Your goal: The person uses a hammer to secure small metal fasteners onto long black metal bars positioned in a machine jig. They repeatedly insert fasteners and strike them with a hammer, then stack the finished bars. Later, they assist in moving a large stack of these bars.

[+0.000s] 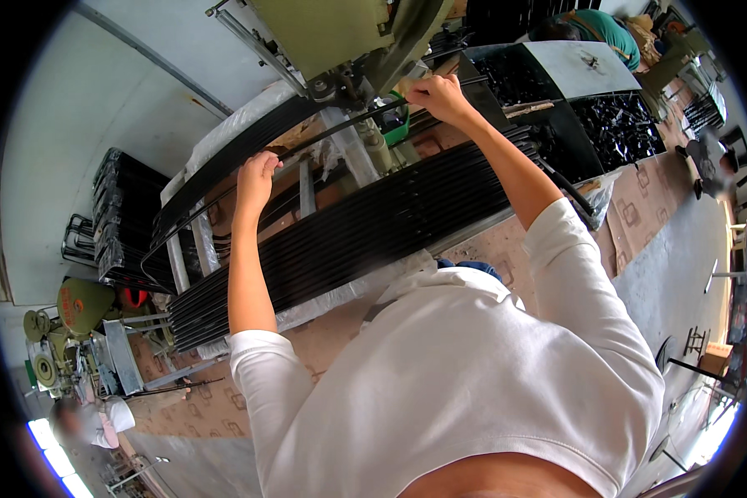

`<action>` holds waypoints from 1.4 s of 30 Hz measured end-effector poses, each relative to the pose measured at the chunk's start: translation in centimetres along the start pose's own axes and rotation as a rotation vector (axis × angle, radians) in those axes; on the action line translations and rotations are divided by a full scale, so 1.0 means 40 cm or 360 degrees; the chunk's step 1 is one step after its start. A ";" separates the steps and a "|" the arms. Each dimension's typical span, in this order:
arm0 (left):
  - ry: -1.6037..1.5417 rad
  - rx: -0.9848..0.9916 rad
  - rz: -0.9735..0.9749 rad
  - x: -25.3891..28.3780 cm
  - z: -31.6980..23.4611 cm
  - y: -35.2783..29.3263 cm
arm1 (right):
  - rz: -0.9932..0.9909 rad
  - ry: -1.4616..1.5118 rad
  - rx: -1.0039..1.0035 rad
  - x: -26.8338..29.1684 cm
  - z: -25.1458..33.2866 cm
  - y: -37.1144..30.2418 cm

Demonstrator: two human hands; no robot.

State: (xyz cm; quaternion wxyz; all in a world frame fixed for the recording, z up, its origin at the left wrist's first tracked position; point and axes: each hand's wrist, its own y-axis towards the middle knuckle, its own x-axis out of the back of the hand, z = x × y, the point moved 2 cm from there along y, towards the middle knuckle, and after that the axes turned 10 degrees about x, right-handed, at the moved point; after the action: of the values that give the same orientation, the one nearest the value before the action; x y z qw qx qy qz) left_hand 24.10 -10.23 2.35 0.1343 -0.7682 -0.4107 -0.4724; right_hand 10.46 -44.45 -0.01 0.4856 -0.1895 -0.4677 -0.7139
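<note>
A long, thin black metal tube (340, 129) stretches slantwise in front of me, its left end bent. My left hand (259, 172) is closed around it left of the middle. Farther along, my right hand (440, 95) grips the same tube just under a green machine (324, 37), where the contact between tube and machine is hard to make out. Below the held tube, a wide row of black tubes (357, 224) lies side by side on a metal rack, closer to my body. Another bundle of black tubes (241, 141) rests beyond my left hand.
Black tables hold small dark parts (614, 129) at the far right, near a person in green (610, 33). Stacked black frames (124, 216) stand by the left wall. A green machine (83, 307) and another person (91, 423) are at lower left. Under the machine sits a green container (397, 129).
</note>
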 end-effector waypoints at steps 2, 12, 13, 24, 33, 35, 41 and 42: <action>0.0002 -0.0026 -0.0030 -0.004 0.018 -0.011 | 0.0003 -0.0076 0.0062 0.014 0.029 0.005; 0.0042 -0.0064 -0.0168 -0.014 -0.005 -0.028 | 0.0050 -0.0065 0.0049 0.016 0.020 0.006; 0.0058 -0.0100 -0.0221 -0.017 -0.004 -0.032 | 0.0055 -0.0072 0.0054 0.017 0.026 0.010; 0.0116 -0.0208 -0.0430 -0.067 0.045 -0.026 | 0.0165 -0.0300 0.0145 0.049 0.061 0.019; -0.0117 -0.0077 -0.0345 -0.035 0.050 -0.023 | 0.0888 -0.0050 0.0080 0.072 0.046 0.083; -0.0139 0.0001 -0.0323 -0.036 0.046 -0.033 | 0.0723 -0.0115 0.0087 0.060 0.040 0.076; -0.0066 -0.0135 -0.0437 -0.044 0.020 -0.042 | 0.0553 -0.0114 0.0132 0.071 0.029 0.071; -0.0021 -0.0155 -0.0465 -0.050 0.018 -0.044 | 0.0579 -0.0111 0.0137 0.073 0.026 0.064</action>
State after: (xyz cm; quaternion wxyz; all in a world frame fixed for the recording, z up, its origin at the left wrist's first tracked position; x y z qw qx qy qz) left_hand 22.80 -9.71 -0.04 0.0239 -0.7090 -0.4956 -0.5011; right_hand 11.17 -45.31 3.87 0.5977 -0.2745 -0.4724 -0.5867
